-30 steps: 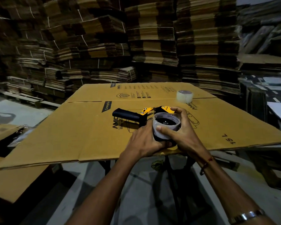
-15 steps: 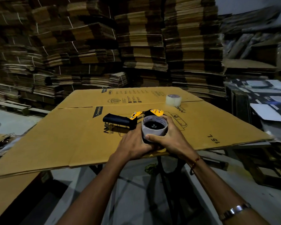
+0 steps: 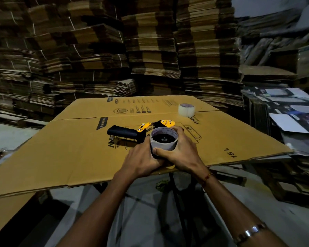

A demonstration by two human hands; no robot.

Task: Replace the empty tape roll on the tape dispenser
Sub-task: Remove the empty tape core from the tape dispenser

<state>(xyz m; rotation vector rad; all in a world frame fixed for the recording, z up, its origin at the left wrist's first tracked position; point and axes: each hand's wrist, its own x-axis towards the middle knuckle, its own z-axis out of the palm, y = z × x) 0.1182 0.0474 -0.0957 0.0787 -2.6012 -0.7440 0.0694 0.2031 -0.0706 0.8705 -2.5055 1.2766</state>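
Observation:
A black and yellow tape dispenser (image 3: 130,133) lies on its side on a flattened cardboard sheet (image 3: 64,148), handle pointing left. The empty tape roll (image 3: 163,145), a pale cardboard core, sits on the dispenser's hub with its opening facing up. My right hand (image 3: 181,150) wraps around the core, thumb on its near wall and fingers over its far rim. My left hand (image 3: 143,157) holds the dispenser's body just below and left of the core. A full roll of clear tape (image 3: 186,110) stands alone farther back on the right.
The cardboard sheet rests on a stand whose dark legs (image 3: 175,198) show below my arms. Tall stacks of flattened cartons (image 3: 150,50) fill the background. Printed boxes (image 3: 289,111) pile up at the right, beside the sheet's edge.
Both hands keep the same grip on the core and dispenser. The view has tilted up a little, so the sheet and hands appear lower in the frame.

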